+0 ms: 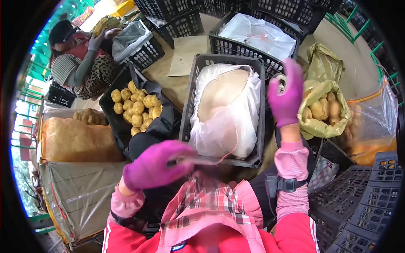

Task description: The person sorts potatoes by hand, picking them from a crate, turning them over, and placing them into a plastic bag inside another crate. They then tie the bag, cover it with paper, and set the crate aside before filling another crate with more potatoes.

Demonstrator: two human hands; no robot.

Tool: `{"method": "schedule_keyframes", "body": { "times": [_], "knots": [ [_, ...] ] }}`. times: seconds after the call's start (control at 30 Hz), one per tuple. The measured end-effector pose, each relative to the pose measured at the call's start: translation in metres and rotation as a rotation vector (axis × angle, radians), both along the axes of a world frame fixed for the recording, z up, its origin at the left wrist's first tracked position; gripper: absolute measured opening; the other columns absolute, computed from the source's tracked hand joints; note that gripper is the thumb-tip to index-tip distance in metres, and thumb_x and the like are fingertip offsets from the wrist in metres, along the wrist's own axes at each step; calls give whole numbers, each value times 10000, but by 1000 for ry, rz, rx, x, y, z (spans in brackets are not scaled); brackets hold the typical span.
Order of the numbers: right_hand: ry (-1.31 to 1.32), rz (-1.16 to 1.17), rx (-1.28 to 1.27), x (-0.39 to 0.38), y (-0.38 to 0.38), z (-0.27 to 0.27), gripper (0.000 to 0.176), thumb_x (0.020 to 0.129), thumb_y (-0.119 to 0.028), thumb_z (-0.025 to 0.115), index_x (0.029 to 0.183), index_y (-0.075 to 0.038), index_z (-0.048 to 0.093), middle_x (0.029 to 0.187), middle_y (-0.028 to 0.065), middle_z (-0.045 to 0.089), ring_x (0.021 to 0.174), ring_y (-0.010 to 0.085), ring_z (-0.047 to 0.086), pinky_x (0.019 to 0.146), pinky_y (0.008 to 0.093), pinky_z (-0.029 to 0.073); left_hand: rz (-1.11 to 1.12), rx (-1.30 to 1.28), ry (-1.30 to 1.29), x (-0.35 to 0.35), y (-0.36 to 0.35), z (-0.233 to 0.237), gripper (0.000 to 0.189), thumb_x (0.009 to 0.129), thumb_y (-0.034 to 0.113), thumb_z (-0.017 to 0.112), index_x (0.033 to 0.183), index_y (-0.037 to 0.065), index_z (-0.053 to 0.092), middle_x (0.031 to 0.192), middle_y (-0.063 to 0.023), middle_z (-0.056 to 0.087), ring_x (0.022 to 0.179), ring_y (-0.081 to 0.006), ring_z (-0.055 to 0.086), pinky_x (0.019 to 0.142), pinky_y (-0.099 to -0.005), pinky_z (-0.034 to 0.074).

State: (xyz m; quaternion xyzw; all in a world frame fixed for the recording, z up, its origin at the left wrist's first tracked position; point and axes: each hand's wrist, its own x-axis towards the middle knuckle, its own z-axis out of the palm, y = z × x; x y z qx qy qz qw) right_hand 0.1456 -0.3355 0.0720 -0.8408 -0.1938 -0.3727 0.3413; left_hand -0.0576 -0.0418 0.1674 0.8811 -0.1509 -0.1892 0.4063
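Observation:
A black crate (184, 122) stands before me, lined with a white plastic bag (249, 135) heaped around a tan, sheet-like surface (223, 95). My left hand (158, 165), in a purple glove, is at the crate's front left corner with fingers curled and blurred. A flat greyish strip (198, 160) runs from its fingertips towards a red string (230, 154) on the bag; I cannot tell what this strip is. Raised beside the crate's far right side is my gloved right hand (287, 95). Its thumb and fingers close around a small pale object (280, 81), partly hidden.
Potatoes (137, 105) fill a black-lined container at left; more (322, 109) sit in a yellowish bag (306, 126) at right. Behind stands another lined crate (221, 45). A person (80, 59) sits at far left. Stacked crates (358, 202) stand near right; a wrapped bundle (80, 139) stands left.

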Motion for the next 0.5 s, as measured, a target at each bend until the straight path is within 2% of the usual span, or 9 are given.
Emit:
{"method": "schedule_keyframes", "body": {
  "times": [0.1,0.17,0.23,0.27,0.3,0.33,0.37,0.43,0.5],
  "knots": [
    [330,449,-276,-32,75,-71,618,879,-394,585,1408,-99,461,1425,171,465,1396,368,330,1165,498,207,340,87,-278,49,-4,-63,321,914,143,625,1195,-11,601,1153,-172,642,1068,-282,632,924,-348,486],
    [560,389,-611,-43,101,-125,701,903,-497,520,1461,-94,382,1490,147,410,1426,345,284,1170,542,152,389,134,-490,88,-20,-123,377,931,199,617,1242,-10,575,1179,-189,629,1089,-328,618,951,-376,474],
    [944,421,-851,-48,97,-123,623,904,-461,518,1408,-99,470,1387,122,532,1330,287,455,1159,576,147,271,150,-564,108,-33,-190,380,959,269,573,1226,-2,582,1159,-213,628,1074,-377,608,954,-414,464],
    [972,437,-940,-57,94,-106,508,905,-400,508,1309,-101,580,1318,115,592,1258,270,530,1154,550,178,210,134,-519,110,-36,-211,379,978,314,537,1187,4,601,1125,-229,635,1050,-401,606,943,-435,461],
    [917,459,-881,-63,92,-118,432,888,-409,474,1039,-77,706,1027,168,705,1003,348,656,1076,528,336,65,218,-219,108,-36,-206,375,992,340,488,1124,12,614,1074,-239,640,1005,-417,605,909,-448,464],
    [1059,532,-857,-73,84,-101,410,870,-380,489,937,-47,720,957,207,697,917,367,665,930,468,474,-82,295,86,104,-37,-194,397,1007,366,440,1060,21,628,1023,-249,645,960,-433,604,874,-462,468],
    [1120,652,-864,-82,72,-89,406,856,-389,517,919,-39,714,939,214,691,891,369,663,813,448,521,-188,403,24,93,-39,-172,416,1016,372,390,963,35,627,927,-255,641,892,-449,593,799,-485,468],
    [1164,679,-909,-111,55,-56,384,844,-404,546,910,-69,722,932,190,695,874,372,658,813,464,511,-293,475,-28,66,-19,-164,409,1004,380,433,937,45,660,859,-236,645,839,-432,615,742,-479,491],
    [1255,858,-793,-140,34,-33,408,853,-436,545,899,-67,713,896,184,692,868,383,651,800,471,507,-163,493,127,38,-6,-137,387,972,403,506,982,65,693,858,-211,661,820,-412,632,745,-461,507]
  ]
}}
